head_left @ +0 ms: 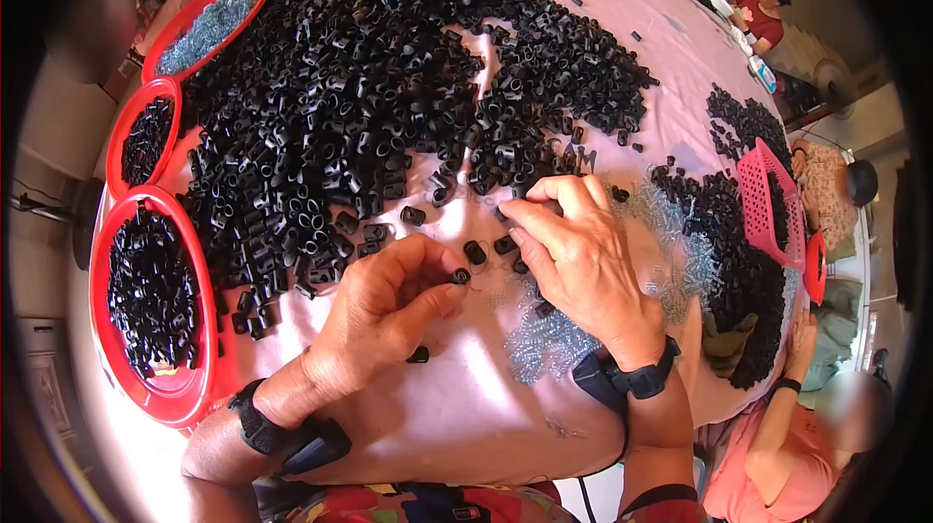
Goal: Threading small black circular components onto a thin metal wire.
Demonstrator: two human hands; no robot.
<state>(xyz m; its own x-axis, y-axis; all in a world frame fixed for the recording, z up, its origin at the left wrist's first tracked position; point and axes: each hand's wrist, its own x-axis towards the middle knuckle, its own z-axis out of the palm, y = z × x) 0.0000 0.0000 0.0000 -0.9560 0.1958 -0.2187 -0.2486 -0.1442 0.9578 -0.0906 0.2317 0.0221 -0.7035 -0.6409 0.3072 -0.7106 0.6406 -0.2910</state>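
Between the thumb and forefinger of my left hand [389, 314] is a small black plastic piece [460, 276], with a coil-like ring showing on its end. To its right, my right hand [591, 265] reaches over the edge of the pile with bent fingers; thumb and forefinger tips stand apart, and I see nothing held between them. Hollow black barrel-shaped pieces [475, 252] lie loose on the cloth between the hands. Beside my right wrist is a heap of small clear-silver springs [552, 340]. The large pile of black barrel pieces [330, 105] spreads out beyond both hands.
Along the left stand red baskets: one of glossy black parts [206, 329], a smaller one [110, 149], and one of springs [260, 0]. A pink basket [753, 194] sits among black pieces at right. Pink cloth [428, 426] covers the table. Another person [777, 455] sits at right.
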